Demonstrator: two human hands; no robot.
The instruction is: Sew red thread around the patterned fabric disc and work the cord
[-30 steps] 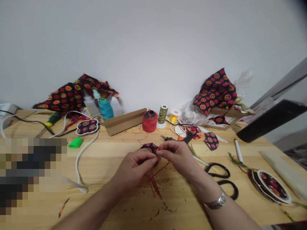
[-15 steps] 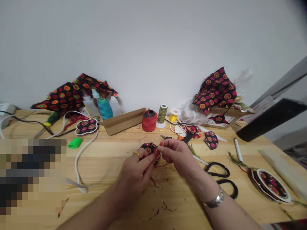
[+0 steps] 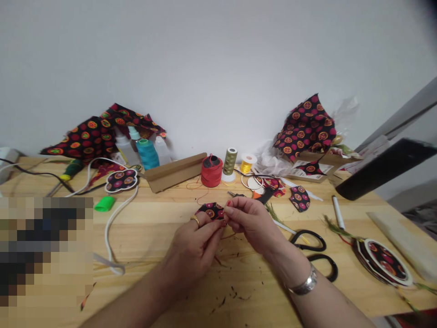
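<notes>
A small black fabric piece (image 3: pixel 210 211) with red and gold circles is pinched between my hands. My left hand (image 3: pixel 194 248), wearing a gold ring, holds it from below and the left. My right hand (image 3: pixel 247 223) pinches its right edge between fingertips, and a silver bangle (image 3: pixel 305 284) circles that wrist. A fine red thread (image 3: pixel 228 236) shows faintly just under my fingers. My fingers hide the fabric's right part, and I cannot tell whether a needle is there.
Spools of red (image 3: pixel 211 171), olive (image 3: pixel 230 161) and teal (image 3: pixel 148 155) thread stand behind a cardboard strip (image 3: pixel 174 173). Black-handled scissors (image 3: pixel 314 253) lie to the right, a green thimble (image 3: pixel 104 203) and white cord (image 3: pixel 111 237) to the left. A pixelated patch covers the lower left.
The long red thread below my hands has drawn up, and little of it shows now. My left hand has turned, showing its ring, and both hands sit slightly higher.
</notes>
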